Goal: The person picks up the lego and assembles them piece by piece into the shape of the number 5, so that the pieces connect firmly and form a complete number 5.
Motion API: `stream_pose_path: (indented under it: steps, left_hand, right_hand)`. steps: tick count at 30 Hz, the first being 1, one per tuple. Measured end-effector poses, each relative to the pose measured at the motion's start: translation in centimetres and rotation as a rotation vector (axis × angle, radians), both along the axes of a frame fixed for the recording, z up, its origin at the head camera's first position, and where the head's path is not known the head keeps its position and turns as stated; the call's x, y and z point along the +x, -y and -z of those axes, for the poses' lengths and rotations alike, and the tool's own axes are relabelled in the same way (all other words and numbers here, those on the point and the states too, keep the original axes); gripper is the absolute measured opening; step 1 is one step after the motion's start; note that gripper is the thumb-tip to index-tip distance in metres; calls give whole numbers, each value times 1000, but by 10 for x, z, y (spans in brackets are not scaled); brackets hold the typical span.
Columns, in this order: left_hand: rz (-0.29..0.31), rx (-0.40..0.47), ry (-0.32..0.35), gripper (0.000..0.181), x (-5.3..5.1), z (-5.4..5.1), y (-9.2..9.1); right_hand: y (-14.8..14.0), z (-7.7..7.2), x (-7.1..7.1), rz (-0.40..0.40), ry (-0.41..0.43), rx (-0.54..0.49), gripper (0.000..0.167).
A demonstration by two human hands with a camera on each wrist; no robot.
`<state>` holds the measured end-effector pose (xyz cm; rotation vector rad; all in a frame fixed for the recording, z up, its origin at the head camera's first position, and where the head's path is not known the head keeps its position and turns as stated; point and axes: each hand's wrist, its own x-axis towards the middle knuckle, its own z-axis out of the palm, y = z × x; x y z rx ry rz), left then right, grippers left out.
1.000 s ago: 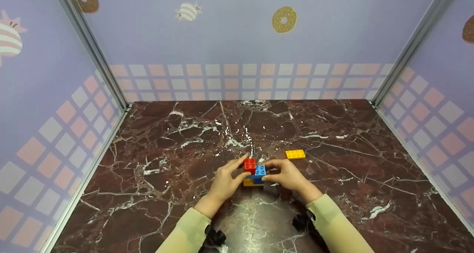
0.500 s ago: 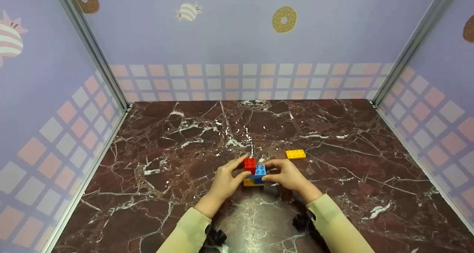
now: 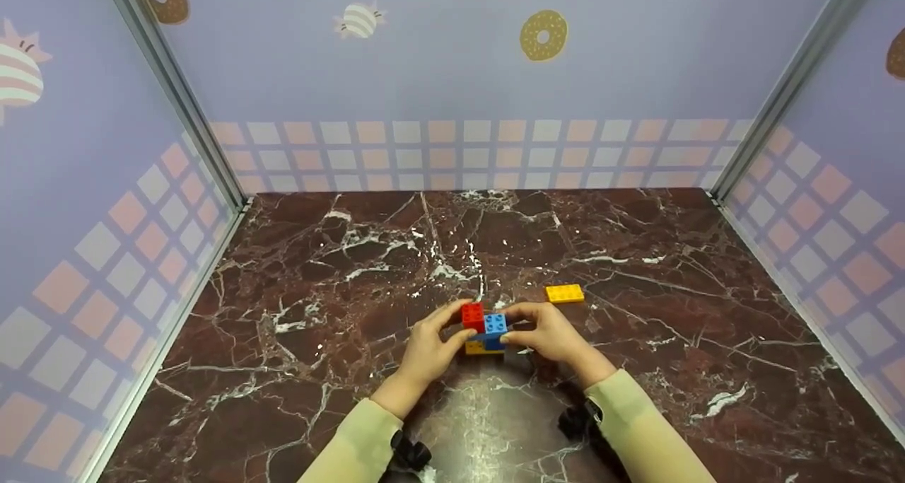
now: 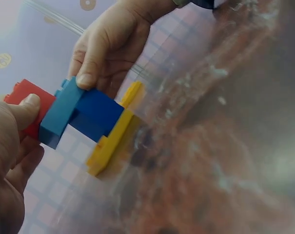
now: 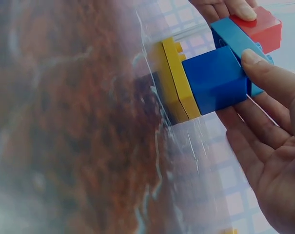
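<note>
- Left hand (image 3: 426, 345): thumb and fingers pinch the red brick (image 3: 472, 317) atop the light-blue plate (image 3: 495, 324).
- Right hand (image 3: 553, 336) pinches the light-blue plate.
- Beneath it: dark-blue brick (image 5: 216, 80), yellow base (image 5: 177, 80).

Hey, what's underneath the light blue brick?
Under one end of the light blue brick is a dark blue brick, with a yellow base below that. Any studs between the two blue bricks are covered and can't be seen.

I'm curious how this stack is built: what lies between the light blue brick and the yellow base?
A dark blue block lies between the light blue brick and yellow base, in both wrist views.
</note>
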<state>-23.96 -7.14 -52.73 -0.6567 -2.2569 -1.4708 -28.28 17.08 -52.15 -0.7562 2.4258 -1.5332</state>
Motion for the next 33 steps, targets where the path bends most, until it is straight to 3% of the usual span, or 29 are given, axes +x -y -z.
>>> stream_pose_path:
  steps: [16, 30, 33]
  left_hand:
    - [-44, -42, -31, 52, 2, 0, -3]
    - [-69, 25, -43, 50, -1, 8, -6]
    - [-45, 62, -26, 49, -2, 9, -7]
  right_hand:
    - [0, -1, 1, 1, -62, 49, 37]
    - [-1, 0, -1, 0, -86, 59, 36]
    - [0, 0, -1, 5, -75, 61, 35]
